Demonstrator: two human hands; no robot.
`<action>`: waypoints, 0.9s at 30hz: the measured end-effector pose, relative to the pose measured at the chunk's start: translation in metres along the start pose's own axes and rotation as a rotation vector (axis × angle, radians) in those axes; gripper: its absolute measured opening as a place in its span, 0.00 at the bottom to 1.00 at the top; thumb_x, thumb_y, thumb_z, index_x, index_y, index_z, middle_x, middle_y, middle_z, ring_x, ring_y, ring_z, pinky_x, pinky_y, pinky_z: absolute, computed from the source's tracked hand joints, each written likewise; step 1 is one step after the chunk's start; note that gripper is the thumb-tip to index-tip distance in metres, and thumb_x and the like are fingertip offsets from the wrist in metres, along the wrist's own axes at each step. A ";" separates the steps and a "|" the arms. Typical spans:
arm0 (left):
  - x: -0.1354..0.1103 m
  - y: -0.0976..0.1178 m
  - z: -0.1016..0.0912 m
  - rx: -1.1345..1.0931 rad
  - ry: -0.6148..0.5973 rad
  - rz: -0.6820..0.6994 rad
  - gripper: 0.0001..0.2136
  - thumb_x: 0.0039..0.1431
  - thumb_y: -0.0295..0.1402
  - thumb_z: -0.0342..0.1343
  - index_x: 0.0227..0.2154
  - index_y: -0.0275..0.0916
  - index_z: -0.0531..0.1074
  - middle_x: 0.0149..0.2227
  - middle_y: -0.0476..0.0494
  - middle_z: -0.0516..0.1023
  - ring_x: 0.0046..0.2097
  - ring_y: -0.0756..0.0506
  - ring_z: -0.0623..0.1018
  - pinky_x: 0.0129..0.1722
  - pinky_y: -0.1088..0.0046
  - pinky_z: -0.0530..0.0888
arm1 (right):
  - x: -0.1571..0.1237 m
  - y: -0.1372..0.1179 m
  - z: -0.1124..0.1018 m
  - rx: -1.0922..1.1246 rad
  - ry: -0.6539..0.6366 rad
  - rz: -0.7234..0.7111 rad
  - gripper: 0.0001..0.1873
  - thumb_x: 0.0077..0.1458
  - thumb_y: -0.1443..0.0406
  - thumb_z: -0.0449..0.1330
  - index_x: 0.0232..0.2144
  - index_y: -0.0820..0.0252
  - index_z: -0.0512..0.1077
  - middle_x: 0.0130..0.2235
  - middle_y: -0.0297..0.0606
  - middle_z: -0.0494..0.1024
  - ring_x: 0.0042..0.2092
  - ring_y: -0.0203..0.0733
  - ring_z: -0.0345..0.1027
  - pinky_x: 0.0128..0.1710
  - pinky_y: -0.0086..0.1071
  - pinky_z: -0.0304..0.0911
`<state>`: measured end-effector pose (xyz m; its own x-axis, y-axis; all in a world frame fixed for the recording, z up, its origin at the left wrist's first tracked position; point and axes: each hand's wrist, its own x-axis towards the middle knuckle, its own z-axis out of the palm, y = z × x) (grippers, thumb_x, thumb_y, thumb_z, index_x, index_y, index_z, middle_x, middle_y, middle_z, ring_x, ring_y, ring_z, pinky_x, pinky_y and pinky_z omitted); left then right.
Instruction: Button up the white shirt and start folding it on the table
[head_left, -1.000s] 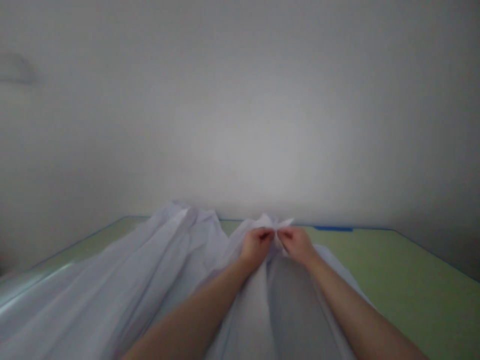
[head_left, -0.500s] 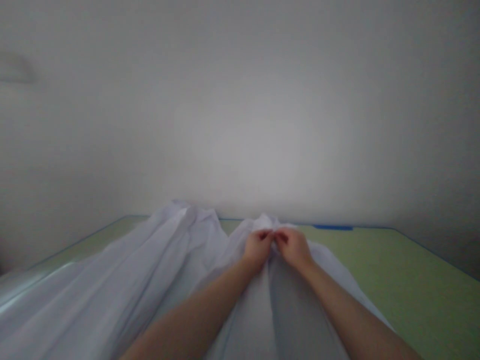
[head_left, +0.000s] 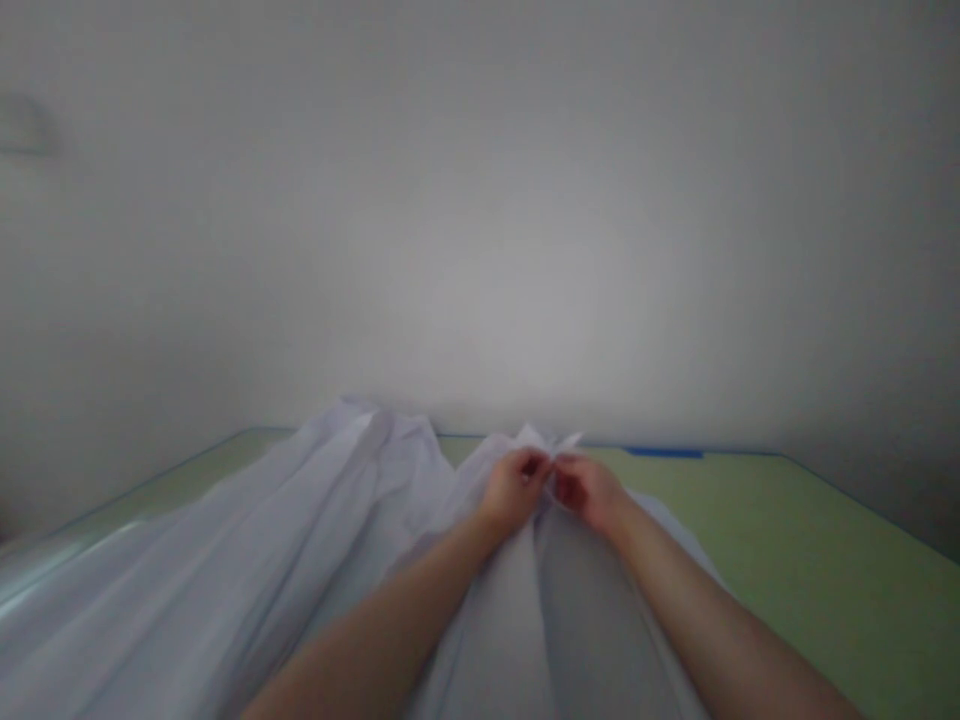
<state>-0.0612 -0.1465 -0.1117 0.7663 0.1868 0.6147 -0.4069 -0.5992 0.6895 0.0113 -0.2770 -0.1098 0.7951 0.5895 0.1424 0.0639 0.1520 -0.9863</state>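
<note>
A large sheer white curtain-like cloth (head_left: 315, 540) lies in long folds over a green surface, its far edge bunched up near the wall. At the gathered top edge, my left hand (head_left: 516, 488) pinches the fabric between thumb and fingers. Close beside it, almost fingertip to fingertip, my right hand (head_left: 589, 490) grips the same edge with curled fingers. A small white tip of cloth sticks up just beyond the right fingers. Blur hides the fine detail between the fingertips.
The green table top (head_left: 810, 560) has a blue edge and extends to the right of the cloth. A strip of blue tape (head_left: 664, 453) sits at its far edge. Behind stands a plain pale wall (head_left: 480, 220). A blurred pale object (head_left: 22, 125) shows at upper left.
Both hands stay at the cloth's top edge. The right hand has turned slightly, showing more of its inner fingers, and a white tip of cloth now stands up beyond it.
</note>
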 end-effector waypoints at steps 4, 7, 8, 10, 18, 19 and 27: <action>0.005 -0.015 0.004 -0.091 0.044 -0.153 0.09 0.51 0.37 0.54 0.29 0.37 0.73 0.29 0.45 0.76 0.31 0.49 0.74 0.32 0.76 0.69 | -0.001 -0.002 -0.001 -0.191 -0.024 -0.161 0.11 0.45 0.59 0.57 0.28 0.62 0.68 0.22 0.31 0.67 0.23 0.32 0.60 0.23 0.26 0.56; 0.009 -0.021 0.006 -0.253 0.082 -0.262 0.08 0.50 0.35 0.54 0.32 0.37 0.73 0.29 0.45 0.76 0.31 0.49 0.75 0.31 0.76 0.70 | -0.003 -0.003 -0.002 -0.449 -0.007 -0.344 0.22 0.39 0.62 0.62 0.39 0.62 0.68 0.28 0.33 0.71 0.28 0.34 0.63 0.29 0.28 0.59; 0.010 -0.021 0.007 -0.332 0.063 -0.268 0.09 0.50 0.33 0.53 0.34 0.38 0.73 0.31 0.45 0.77 0.32 0.49 0.75 0.32 0.75 0.71 | -0.005 -0.002 -0.002 -0.538 0.023 -0.390 0.26 0.37 0.63 0.63 0.42 0.61 0.66 0.30 0.33 0.72 0.30 0.35 0.64 0.30 0.28 0.59; 0.011 -0.020 0.008 -0.486 -0.006 -0.242 0.12 0.51 0.30 0.51 0.38 0.39 0.73 0.36 0.45 0.77 0.37 0.48 0.76 0.38 0.73 0.72 | -0.007 0.000 -0.003 -0.705 0.108 -0.450 0.26 0.36 0.66 0.63 0.43 0.60 0.66 0.31 0.34 0.72 0.31 0.36 0.64 0.31 0.28 0.58; 0.004 -0.027 0.004 -0.046 -0.164 -0.137 0.18 0.45 0.19 0.48 0.40 0.38 0.71 0.50 0.45 0.72 0.52 0.49 0.69 0.52 0.73 0.65 | 0.004 0.004 -0.020 -0.842 0.455 -0.429 0.15 0.47 0.70 0.50 0.39 0.61 0.66 0.32 0.38 0.73 0.34 0.39 0.66 0.34 0.30 0.58; 0.003 -0.028 0.003 0.070 -0.191 -0.145 0.18 0.45 0.20 0.49 0.40 0.37 0.71 0.47 0.44 0.73 0.50 0.49 0.71 0.51 0.73 0.66 | 0.007 0.004 -0.024 -0.803 0.469 -0.430 0.15 0.47 0.70 0.49 0.39 0.62 0.66 0.33 0.39 0.73 0.35 0.39 0.66 0.35 0.30 0.58; 0.011 -0.020 0.021 0.717 -0.457 -0.092 0.09 0.49 0.31 0.51 0.29 0.35 0.76 0.32 0.38 0.77 0.36 0.43 0.75 0.40 0.69 0.70 | 0.015 0.007 -0.036 -0.723 0.481 -0.400 0.12 0.48 0.67 0.47 0.34 0.62 0.68 0.33 0.40 0.73 0.36 0.40 0.66 0.37 0.32 0.59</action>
<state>-0.0337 -0.1491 -0.1266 0.9687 0.0186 0.2474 -0.0389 -0.9735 0.2254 0.0453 -0.2954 -0.1176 0.7863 0.1863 0.5891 0.6134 -0.3501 -0.7079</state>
